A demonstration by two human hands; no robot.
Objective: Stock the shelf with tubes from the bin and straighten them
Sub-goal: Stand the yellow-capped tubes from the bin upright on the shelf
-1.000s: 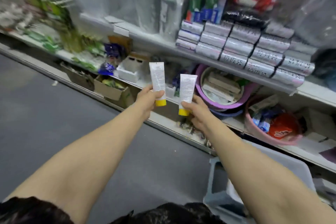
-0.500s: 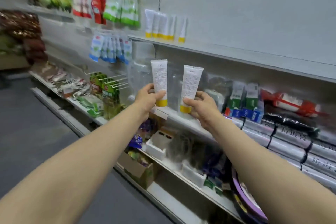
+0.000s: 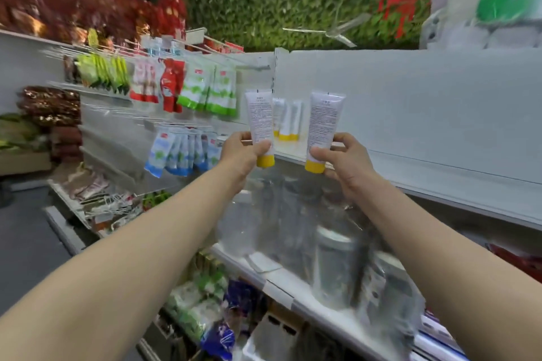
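My left hand [image 3: 242, 151] grips a white tube with a yellow cap [image 3: 259, 120], held upright with the cap down. My right hand [image 3: 341, 160] pinches a second white tube with a yellow cap [image 3: 324, 123] the same way. Both tubes are raised in front of the white upper shelf [image 3: 440, 187]. Several matching tubes [image 3: 286, 119] stand cap-down on that shelf, between and behind the two held ones. The bin is out of view.
Hanging packets in green, red and blue [image 3: 187, 91] fill hooks to the left. Clear plastic-wrapped jars [image 3: 334, 258] sit on the shelf below the tubes. Toilet paper packs [image 3: 492, 9] sit on the top at the right. The grey aisle floor [image 3: 26, 243] lies at the left.
My view has swung upward from the lower shelves and the bin to the upper shelf. Both hands have lifted their tubes up to the row of tubes standing there.
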